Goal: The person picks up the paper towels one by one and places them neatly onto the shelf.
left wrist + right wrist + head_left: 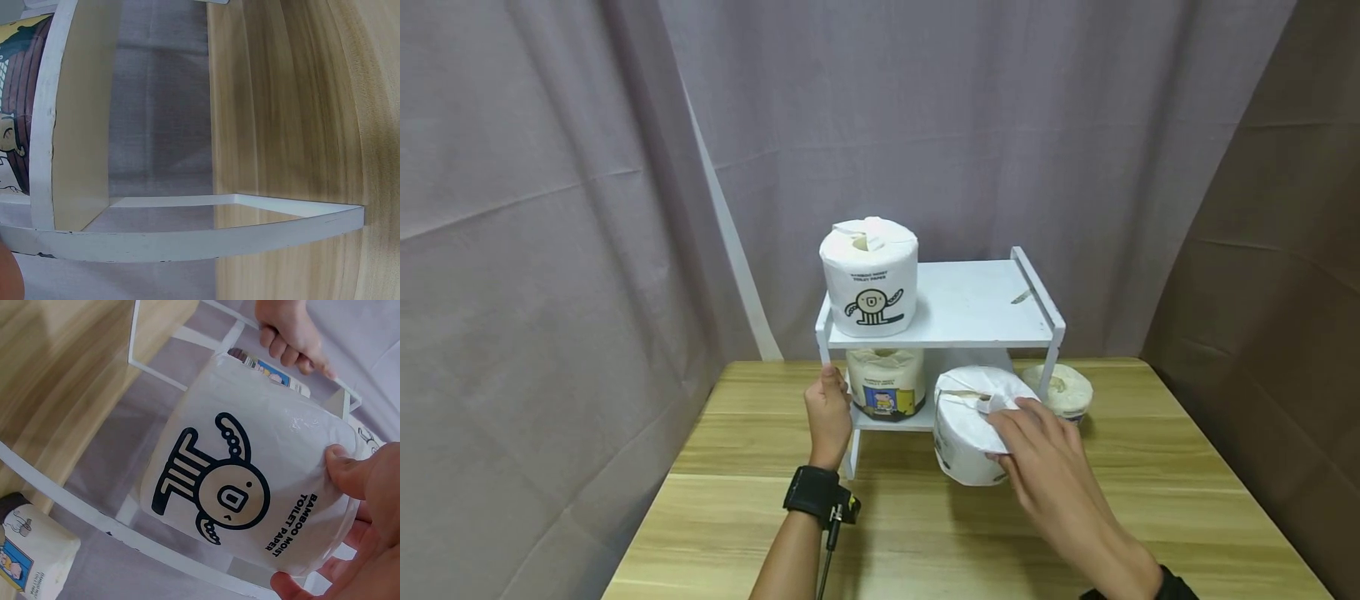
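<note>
My left hand point(829, 418) grips the left upright of a white two-tier shelf point(973, 304). In the right wrist view, its curled fingers show around that post. With thumb and fingertips at the top edge, my right hand point(1054, 471) holds a white-wrapped toilet roll point(967, 437), tilted, in front of the right part of the lower tier. A printed cartoon figure and lettering on this roll point(212, 481) show in the right wrist view. On the lower tier, a cream toilet roll point(886, 385) stands at the left, close to my left hand.
Another white toilet roll point(870, 287) stands upright on the upper tier's left end. Behind the shelf's right leg, a cream roll point(1072, 392) sits on the wooden table point(737, 467). Grey curtains point(962, 125) hang behind and at the sides.
</note>
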Demonstrator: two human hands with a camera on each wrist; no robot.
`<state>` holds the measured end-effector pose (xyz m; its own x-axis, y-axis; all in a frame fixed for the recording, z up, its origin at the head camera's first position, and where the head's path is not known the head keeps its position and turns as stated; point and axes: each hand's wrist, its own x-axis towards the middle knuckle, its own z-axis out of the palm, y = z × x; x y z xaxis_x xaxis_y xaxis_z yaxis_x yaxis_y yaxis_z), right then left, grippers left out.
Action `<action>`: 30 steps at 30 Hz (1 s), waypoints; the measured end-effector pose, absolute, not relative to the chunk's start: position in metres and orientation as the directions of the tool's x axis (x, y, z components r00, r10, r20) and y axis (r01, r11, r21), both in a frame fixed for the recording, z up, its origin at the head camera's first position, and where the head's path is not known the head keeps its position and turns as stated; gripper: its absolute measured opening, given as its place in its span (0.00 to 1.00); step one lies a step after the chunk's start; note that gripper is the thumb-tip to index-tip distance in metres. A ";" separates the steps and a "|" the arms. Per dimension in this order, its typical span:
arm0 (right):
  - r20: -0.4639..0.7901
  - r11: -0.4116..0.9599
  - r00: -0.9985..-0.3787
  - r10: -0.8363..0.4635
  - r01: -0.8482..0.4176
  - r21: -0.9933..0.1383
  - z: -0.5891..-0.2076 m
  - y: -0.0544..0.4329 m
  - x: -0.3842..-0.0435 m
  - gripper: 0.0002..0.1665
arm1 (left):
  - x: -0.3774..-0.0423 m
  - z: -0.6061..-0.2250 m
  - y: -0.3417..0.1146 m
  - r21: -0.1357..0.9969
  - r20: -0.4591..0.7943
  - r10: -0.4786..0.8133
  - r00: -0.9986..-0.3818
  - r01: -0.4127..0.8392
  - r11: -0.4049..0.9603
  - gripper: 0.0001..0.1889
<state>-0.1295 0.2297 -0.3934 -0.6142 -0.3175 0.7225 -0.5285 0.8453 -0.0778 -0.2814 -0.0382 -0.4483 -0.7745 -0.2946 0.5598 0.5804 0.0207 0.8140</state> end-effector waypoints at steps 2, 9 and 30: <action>0.722 0.851 -0.619 -0.310 -0.519 -0.079 -0.392 0.229 -0.134 0.29 | -0.281 -0.449 -0.038 0.814 0.561 -0.294 -0.774 0.581 0.025 0.36; 0.714 0.864 -0.636 -0.293 -0.496 -0.087 -0.389 0.228 -0.149 0.28 | -0.281 -0.449 -0.037 0.813 0.563 -0.289 -0.775 0.583 0.021 0.37; 0.725 0.878 -0.627 -0.285 -0.474 -0.065 -0.385 0.221 -0.186 0.27 | -0.284 -0.450 -0.038 0.810 0.565 -0.293 -0.771 0.587 0.019 0.37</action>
<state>-0.1858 0.2212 -0.3855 -0.6271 -0.2847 0.7250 -0.4736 0.8784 -0.0647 -0.2836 -0.0382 -0.4503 -0.7711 -0.2928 0.5655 0.5866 0.0191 0.8097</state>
